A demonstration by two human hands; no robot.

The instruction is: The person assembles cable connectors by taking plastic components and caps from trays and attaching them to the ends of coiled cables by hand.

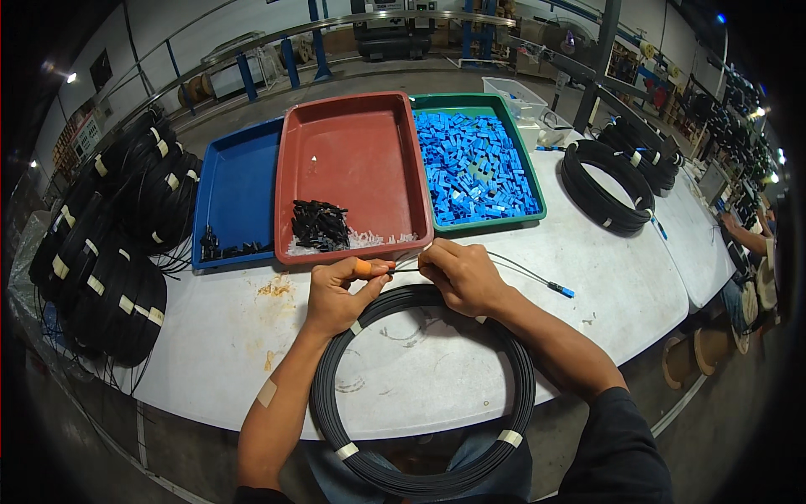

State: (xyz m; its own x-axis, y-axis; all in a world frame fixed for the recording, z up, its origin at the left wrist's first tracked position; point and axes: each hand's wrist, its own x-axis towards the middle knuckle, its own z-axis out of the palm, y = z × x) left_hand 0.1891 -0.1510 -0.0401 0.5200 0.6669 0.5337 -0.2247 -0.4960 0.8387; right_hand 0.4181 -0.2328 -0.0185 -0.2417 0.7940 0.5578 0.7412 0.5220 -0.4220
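A large coil of thin black cable (326, 391), bound with pale tape, lies at the table's front edge and overhangs it. Above its far side, my left hand (336, 294) pinches a short dark length of the cable between thumb and forefinger; an orange wrap covers part of a finger. Close beside it on the right, my right hand (460, 273) is closed on the same cable, with its fingertips partly hidden. To the right of that hand, a loose cable end with a blue-tipped connector (561, 290) rests on the white table (604, 277).
A red tray (353, 160) holds black and clear small parts, between a blue tray (239, 185) with black pieces and a green tray (537, 197) full of blue connectors. Cable coils (117, 286) are stacked at left; another coil (579, 193) lies at right. Someone's arm (747, 239) shows far right.
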